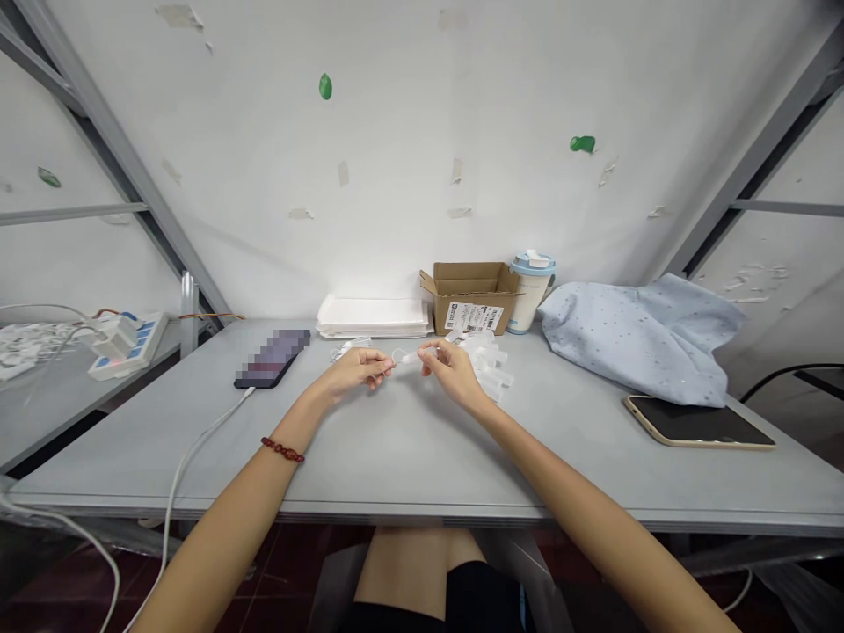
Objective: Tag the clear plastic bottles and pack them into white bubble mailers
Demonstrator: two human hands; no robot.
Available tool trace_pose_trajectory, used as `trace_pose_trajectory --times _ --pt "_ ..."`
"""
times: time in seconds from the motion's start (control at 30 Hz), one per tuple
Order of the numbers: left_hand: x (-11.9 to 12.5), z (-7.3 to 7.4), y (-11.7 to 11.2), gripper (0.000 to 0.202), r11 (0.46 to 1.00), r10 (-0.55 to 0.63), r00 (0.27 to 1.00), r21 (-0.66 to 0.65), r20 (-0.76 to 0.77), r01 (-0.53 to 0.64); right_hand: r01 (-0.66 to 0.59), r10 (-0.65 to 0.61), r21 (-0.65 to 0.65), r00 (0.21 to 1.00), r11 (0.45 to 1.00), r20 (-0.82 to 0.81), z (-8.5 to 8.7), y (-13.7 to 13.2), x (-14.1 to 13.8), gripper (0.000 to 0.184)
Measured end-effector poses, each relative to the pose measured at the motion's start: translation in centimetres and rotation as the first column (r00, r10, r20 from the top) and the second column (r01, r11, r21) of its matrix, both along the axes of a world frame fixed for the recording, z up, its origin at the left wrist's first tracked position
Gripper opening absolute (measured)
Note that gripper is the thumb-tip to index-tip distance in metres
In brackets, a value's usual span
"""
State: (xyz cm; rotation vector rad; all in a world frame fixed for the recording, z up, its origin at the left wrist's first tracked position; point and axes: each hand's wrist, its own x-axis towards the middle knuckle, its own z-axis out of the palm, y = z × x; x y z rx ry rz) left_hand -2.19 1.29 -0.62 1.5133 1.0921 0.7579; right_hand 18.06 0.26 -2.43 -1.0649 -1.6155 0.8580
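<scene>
Both hands meet over the middle of the grey table (409,457). My left hand (354,371) and my right hand (452,369) each pinch one end of a small clear plastic piece (406,357) held between them, just above the tabletop. A pile of similar clear plastic pieces (491,365) lies right behind my right hand. A red bead bracelet (282,450) circles my left wrist.
A phone (272,358) on a white cable lies left of my hands. Along the wall stand a stack of white trays (373,317), an open cardboard box (470,296) and a lidded cup (531,291). A blue cloth bundle (643,336) and a tablet (697,421) sit right. A power strip (125,343) is far left.
</scene>
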Motion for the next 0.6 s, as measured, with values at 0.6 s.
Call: trace_pose_trajectory --times 0.6 --pt "-0.26 -0.40 0.25 0.034 1.000 -0.016 0.999 -0.007 0.028 0.016 -0.006 0.005 -0.016 0.999 1.000 -0.046 0.04 -0.01 -0.08 0.027"
